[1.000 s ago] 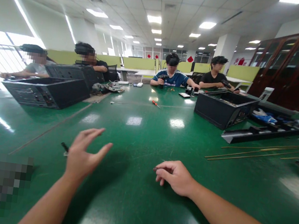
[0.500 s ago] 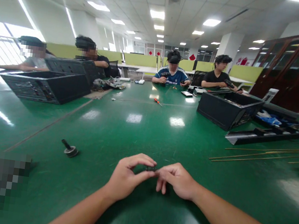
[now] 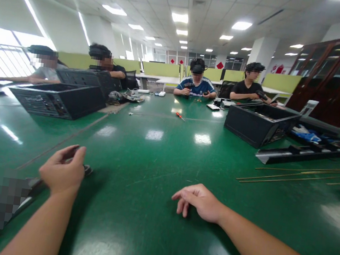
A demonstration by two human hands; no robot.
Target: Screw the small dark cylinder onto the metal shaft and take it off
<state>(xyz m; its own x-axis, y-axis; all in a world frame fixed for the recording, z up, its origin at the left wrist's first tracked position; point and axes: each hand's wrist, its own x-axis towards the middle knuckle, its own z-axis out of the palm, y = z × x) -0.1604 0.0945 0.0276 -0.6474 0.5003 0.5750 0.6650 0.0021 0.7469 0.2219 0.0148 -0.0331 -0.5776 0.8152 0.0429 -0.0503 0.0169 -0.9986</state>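
Bright office under square ceiling lights; the work surface is a glossy green table [image 3: 147, 158] with a pale seam running across its left side. Four people sit around the far side, among them a person in a blue-and-white shirt [image 3: 200, 88] opposite you. On your left stands an open black metal computer case [image 3: 85, 101]; on the right, a second open black metal case [image 3: 245, 127], with a long dark metal rail [image 3: 295, 153] in front of it and thin brass-coloured rods [image 3: 276, 178] nearer you. A small screwdriver with an orange handle [image 3: 179, 115] lies in mid-table.

Change noted: your two hands met over a small item half a second ago; they are now well apart. Your left hand [image 3: 62, 172] has moved out to the left and is closed in a pinch. A small dark piece [image 3: 75, 147] shows between its thumb and fingers, mostly hidden; in my judgement it is the item that was between both hands. Beside that hand, partly covered by it, a round black part with a pale rim [image 3: 88, 170] sits on the table.

Your right hand [image 3: 202, 202] has stayed near the middle, low over the surface, released: index finger extended, other fingers loosely bent, no item visible in it. Finding: the pass from right to left appears complete. The small piece's shape and exact seating in your grip cannot be verified.
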